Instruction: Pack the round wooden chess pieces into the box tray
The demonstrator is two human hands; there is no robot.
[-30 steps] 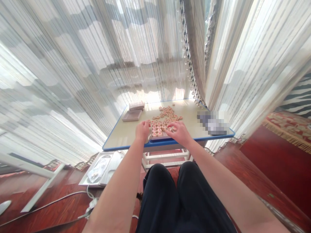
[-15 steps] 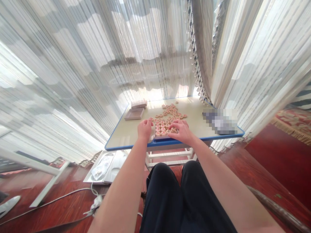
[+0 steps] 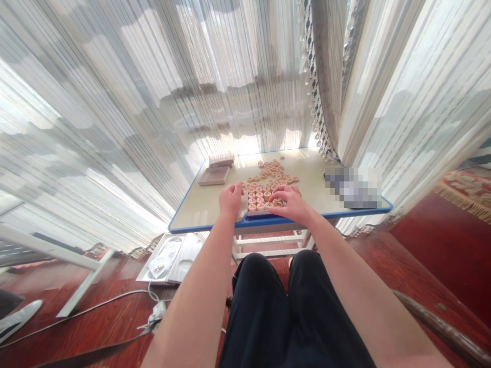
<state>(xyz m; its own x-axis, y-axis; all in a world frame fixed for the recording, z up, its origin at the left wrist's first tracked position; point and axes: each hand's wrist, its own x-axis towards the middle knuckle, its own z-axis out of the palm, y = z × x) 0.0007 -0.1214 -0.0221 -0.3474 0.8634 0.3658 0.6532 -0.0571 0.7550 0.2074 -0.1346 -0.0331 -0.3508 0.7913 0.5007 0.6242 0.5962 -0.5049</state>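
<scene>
A shallow box (image 3: 259, 213) at the table's near edge holds rows of round wooden Chinese chess pieces (image 3: 261, 200) with red and dark characters. Over its right part my right hand (image 3: 293, 204) bends, thumb and fingertips around a Chinese chess piece (image 3: 278, 203) in the near right corner. My left hand (image 3: 231, 200) is beside the box's left side, its fingers curled closed. Whether they pinch something small is hidden. More loose Chinese chess pieces (image 3: 271, 167) lie scattered beyond the box.
A lidless tray (image 3: 214, 176) and a stacked box (image 3: 221, 159) sit at the table's back left. A blurred-out dark bag-like item (image 3: 351, 189) lies on the right. The table (image 3: 192, 209) has a blue rim. An open white box (image 3: 169, 260) and cables are below left.
The whole view has shifted slightly, with the table a little higher and further right. Both hands keep nearly the same places at the box; the right fingers have shifted slightly over the corner pieces.
</scene>
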